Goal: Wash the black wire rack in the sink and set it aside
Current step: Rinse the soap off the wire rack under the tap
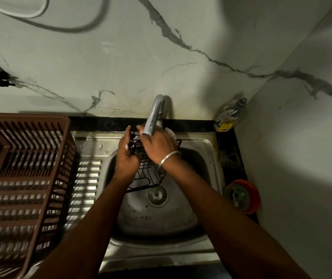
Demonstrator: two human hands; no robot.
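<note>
- Two bare forearms reach up from the bottom edge and meet over the sink (208,147), a steel basin with a ribbed draining board on its left.
- The left hand (126,156) grips the black wire rack (147,175) by its left edge, fingers curled round the wires and thumb raised.
- The right hand (159,143), with a silver bangle (169,158) on its wrist, lies over the rack's upper end with its fingers stretched out. Something pale shows at its far side, and whether the hand holds anything underneath cannot be told.
- The rack hangs tilted inside the basin, with its upper end under the curved tap (154,115) and its lower end just above the drain (157,195).
- A brown slatted plastic crate (20,168) stands on the draining board, left of the basin.
- A clear bottle (231,115) with a yellow label stands in the far right corner on the black counter (229,158).
- A round orange-rimmed tub (241,196) sits on the counter to the right of the sink, well apart from the rack.
</note>
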